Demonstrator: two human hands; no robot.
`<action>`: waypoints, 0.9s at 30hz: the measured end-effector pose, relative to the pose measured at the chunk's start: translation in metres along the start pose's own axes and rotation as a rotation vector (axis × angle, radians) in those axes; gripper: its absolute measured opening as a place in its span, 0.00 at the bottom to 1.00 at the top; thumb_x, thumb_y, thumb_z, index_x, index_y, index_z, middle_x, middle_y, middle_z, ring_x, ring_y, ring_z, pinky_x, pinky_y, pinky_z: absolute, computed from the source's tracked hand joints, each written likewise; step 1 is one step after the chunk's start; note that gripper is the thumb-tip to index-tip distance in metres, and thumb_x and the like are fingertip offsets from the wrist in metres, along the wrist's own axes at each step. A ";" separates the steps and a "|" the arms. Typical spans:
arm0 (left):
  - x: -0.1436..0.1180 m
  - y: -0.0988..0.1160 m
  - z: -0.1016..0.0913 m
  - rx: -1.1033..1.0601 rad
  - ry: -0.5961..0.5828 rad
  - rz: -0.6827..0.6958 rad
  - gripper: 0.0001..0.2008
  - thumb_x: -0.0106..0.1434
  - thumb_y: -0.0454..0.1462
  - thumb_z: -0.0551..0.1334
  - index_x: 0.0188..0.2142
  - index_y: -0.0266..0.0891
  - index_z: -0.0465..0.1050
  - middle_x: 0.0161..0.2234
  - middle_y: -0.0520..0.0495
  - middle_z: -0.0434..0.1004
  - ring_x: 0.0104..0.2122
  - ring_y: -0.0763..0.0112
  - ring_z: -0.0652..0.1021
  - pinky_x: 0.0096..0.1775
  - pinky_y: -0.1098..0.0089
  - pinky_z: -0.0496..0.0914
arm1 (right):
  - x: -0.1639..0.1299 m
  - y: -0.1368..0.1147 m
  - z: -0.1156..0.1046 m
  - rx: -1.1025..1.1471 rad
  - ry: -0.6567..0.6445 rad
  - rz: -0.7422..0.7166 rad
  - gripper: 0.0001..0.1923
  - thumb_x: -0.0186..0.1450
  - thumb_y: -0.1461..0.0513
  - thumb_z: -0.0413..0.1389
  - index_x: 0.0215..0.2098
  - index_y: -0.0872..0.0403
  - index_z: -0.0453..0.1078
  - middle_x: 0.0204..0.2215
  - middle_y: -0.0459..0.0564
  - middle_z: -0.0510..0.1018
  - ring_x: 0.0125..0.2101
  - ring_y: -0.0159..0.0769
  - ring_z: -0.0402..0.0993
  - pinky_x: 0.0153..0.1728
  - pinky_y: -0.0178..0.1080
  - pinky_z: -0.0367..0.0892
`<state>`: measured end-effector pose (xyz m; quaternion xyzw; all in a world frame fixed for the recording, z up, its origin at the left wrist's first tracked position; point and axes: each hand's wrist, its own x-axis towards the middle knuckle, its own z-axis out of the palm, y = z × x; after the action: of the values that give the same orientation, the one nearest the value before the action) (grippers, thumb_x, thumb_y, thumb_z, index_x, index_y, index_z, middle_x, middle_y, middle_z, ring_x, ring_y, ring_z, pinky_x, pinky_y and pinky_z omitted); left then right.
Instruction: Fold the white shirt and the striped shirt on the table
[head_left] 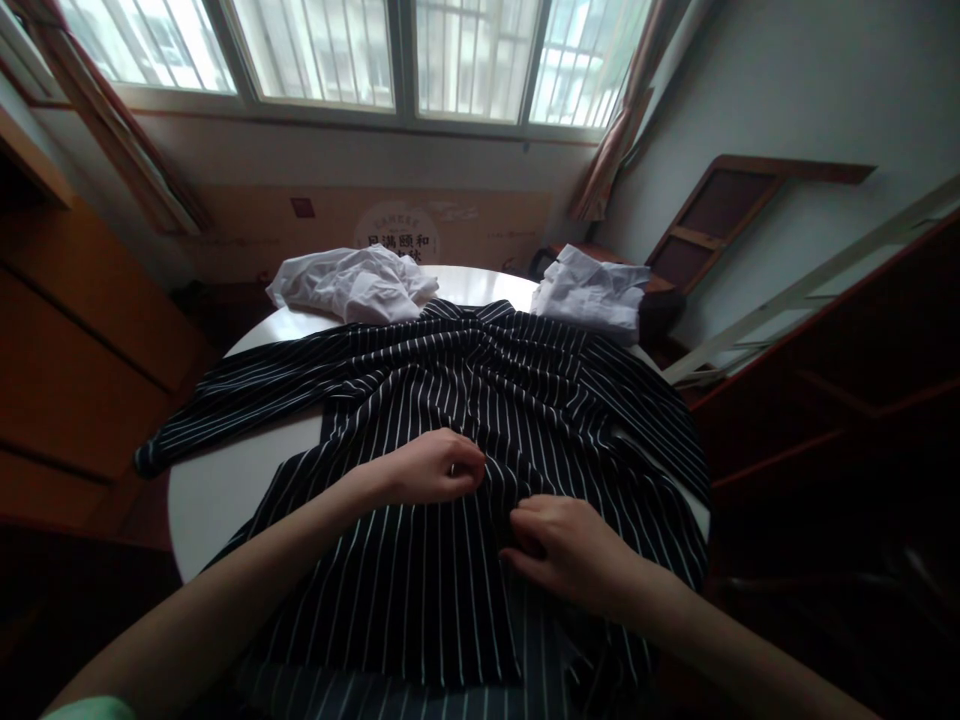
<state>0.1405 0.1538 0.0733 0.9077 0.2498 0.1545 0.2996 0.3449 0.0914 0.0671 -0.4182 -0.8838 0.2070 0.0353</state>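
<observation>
A black shirt with white stripes (405, 420) lies spread over a round white table, its collar at the far side and its sleeves reaching out left and right. The lower hem hangs over the near edge. My left hand (442, 466) is closed at the middle of the shirt front, fingers curled on the fabric. Just right of it and nearer to me, my right hand (562, 545) is also closed, pinching the shirt's front edge. Wrinkles run through the cloth around both hands. The fingertips are partly hidden.
On the white table (217, 500), a crumpled white garment (349, 283) lies at the back left and a folded white garment (592, 290) at the back right. A wooden cabinet (82, 370) stands left. Dark wooden furniture (840, 400) is on the right, windows behind.
</observation>
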 end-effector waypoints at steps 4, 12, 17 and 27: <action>-0.009 0.009 0.002 -0.053 -0.131 0.018 0.06 0.50 0.27 0.56 0.26 0.36 0.69 0.27 0.52 0.69 0.27 0.77 0.69 0.30 0.75 0.64 | 0.005 0.004 0.000 0.127 0.011 0.044 0.08 0.53 0.65 0.55 0.32 0.54 0.62 0.27 0.45 0.71 0.25 0.29 0.65 0.25 0.31 0.55; -0.012 0.004 0.017 0.005 -0.101 0.026 0.11 0.49 0.39 0.64 0.34 0.39 0.71 0.30 0.50 0.70 0.29 0.73 0.71 0.30 0.74 0.64 | 0.008 0.003 -0.004 0.143 -0.033 0.031 0.06 0.55 0.67 0.51 0.30 0.55 0.69 0.28 0.47 0.74 0.28 0.31 0.68 0.29 0.33 0.60; -0.009 0.002 0.020 -0.011 -0.118 0.053 0.08 0.51 0.36 0.64 0.33 0.40 0.72 0.30 0.51 0.70 0.30 0.74 0.71 0.32 0.74 0.65 | 0.012 0.007 -0.008 0.179 -0.026 0.013 0.09 0.56 0.68 0.49 0.31 0.54 0.70 0.29 0.47 0.74 0.29 0.31 0.69 0.31 0.33 0.61; -0.006 -0.010 0.023 -0.150 -0.108 0.093 0.04 0.52 0.33 0.63 0.30 0.39 0.73 0.28 0.52 0.71 0.31 0.74 0.70 0.34 0.73 0.64 | 0.017 0.010 -0.012 0.196 -0.080 0.000 0.03 0.55 0.66 0.53 0.28 0.55 0.68 0.26 0.45 0.72 0.26 0.29 0.66 0.27 0.32 0.58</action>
<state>0.1422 0.1469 0.0491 0.9003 0.1786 0.1372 0.3725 0.3438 0.1137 0.0723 -0.4043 -0.8599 0.3089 0.0404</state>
